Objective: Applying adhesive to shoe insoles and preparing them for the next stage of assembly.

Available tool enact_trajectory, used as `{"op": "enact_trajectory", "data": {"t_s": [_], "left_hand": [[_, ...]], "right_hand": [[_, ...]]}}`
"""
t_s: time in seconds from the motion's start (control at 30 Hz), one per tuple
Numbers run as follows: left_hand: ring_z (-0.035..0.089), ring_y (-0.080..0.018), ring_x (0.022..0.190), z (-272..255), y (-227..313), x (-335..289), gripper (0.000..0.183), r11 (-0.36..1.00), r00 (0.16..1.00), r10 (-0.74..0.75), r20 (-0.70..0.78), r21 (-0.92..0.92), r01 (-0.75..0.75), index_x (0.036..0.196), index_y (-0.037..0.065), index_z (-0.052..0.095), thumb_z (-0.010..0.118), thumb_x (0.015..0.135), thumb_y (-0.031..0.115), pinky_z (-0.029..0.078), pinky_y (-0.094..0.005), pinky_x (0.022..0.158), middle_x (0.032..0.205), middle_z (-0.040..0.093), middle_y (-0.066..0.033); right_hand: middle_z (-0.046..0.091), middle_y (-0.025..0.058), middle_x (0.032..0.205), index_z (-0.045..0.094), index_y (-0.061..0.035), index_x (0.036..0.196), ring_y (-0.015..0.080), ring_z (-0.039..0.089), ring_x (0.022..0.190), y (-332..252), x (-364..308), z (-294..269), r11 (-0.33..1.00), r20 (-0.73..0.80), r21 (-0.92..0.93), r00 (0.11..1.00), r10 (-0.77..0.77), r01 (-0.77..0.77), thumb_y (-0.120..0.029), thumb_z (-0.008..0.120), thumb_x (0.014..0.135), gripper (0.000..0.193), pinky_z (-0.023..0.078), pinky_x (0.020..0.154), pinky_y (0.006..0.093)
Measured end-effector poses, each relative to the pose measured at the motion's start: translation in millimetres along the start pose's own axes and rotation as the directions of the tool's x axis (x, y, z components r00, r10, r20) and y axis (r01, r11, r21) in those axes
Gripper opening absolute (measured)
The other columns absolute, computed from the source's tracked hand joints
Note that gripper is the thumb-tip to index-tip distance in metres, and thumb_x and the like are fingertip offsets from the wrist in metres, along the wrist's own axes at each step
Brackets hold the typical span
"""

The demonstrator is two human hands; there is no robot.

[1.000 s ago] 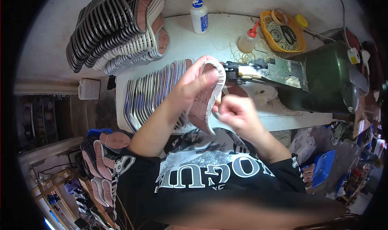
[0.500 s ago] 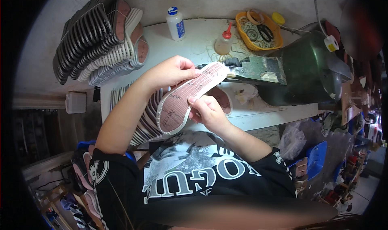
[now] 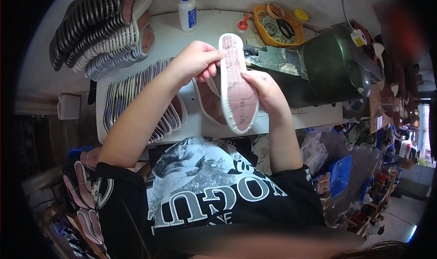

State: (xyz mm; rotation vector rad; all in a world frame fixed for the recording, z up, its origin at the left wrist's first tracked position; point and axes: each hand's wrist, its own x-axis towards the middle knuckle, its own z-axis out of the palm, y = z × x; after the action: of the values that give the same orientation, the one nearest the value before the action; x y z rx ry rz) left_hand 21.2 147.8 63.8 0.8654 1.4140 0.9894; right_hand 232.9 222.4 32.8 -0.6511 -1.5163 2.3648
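Left hand [image 3: 198, 61], right hand [image 3: 269, 93], both got a grip on a pink sole [image 3: 238, 90] over the worktop's near edge [image 3: 314, 120].

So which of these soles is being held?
The pink-faced, white-rimmed sole held up between left hand and right hand; it alone is gripped, while others lie or stand nearby.

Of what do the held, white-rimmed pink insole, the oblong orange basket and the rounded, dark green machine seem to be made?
White-rimmed pink insole: perhaps matte fabric or fibreboard, by its fine ribs.
Oblong orange basket: probably moulded plastic, fairly smooth, evenly coloured.
Rounded dark green machine: likely glossy painted metal, by its bright highlights.
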Motion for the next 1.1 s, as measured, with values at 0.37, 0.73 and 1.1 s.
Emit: {"op": "enact_trajectory", "data": {"t_s": [0.37, 0.73, 1.1], "left_hand": [[0.055, -0.0105, 0.048, -8.8, -99.7, -50.3, 0.025, 0.991, 0.903, 0.068, -0.425, 0.136, -0.011, 0.082, 0.001, 0.056, 0.054, 0.094, 0.023, 0.044, -0.0251, 0.045, 0.059, 0.058, -0.0034], [0.064, -0.0249, 0.078, 2.6, -123.7, -44.1, 0.032, 0.916, 0.872, 0.280, -0.402, 0.383, -0.117, 0.107, -0.003, 0.049, 0.061, 0.088, 0.020, 0.051, -0.0346, 0.072, 0.099, 0.060, -0.0182], [0.019, -0.0294, 0.140, 26.9, -76.2, -62.8, 0.084, 0.608, 0.477, 0.762, -0.438, 0.229, -0.760, 0.142, -0.003, 0.020, 0.016, 0.092, 0.065, 0.011, -0.0418, 0.114, 0.147, 0.025, -0.0211]], "right_hand": [[0.056, 0.0214, 0.063, 0.060, 0.0009, 0.076, 0.0330, 0.053, 0.054, 39.7, -3.9, 75.1, 0.369, -0.116, -0.926, 0.878, -0.463, 0.072, -0.028, 0.058, 0.090, 0.033, 0.043, 0.054, 0.0386], [0.057, 0.0107, 0.072, 0.058, -0.0002, 0.093, 0.0205, 0.056, 0.063, 89.6, -4.4, 65.7, 0.354, -0.043, -0.933, 0.953, -0.301, 0.070, -0.028, 0.074, 0.077, 0.036, 0.047, 0.061, 0.0323], [-0.003, 0.0218, 0.154, -0.003, 0.0033, 0.146, 0.0290, -0.002, 0.144, 55.6, 0.0, 120.3, 0.919, 0.385, 0.288, 0.847, -0.367, 0.268, -0.088, 0.004, 0.070, 0.119, 0.000, 0.115, 0.0424]]}}
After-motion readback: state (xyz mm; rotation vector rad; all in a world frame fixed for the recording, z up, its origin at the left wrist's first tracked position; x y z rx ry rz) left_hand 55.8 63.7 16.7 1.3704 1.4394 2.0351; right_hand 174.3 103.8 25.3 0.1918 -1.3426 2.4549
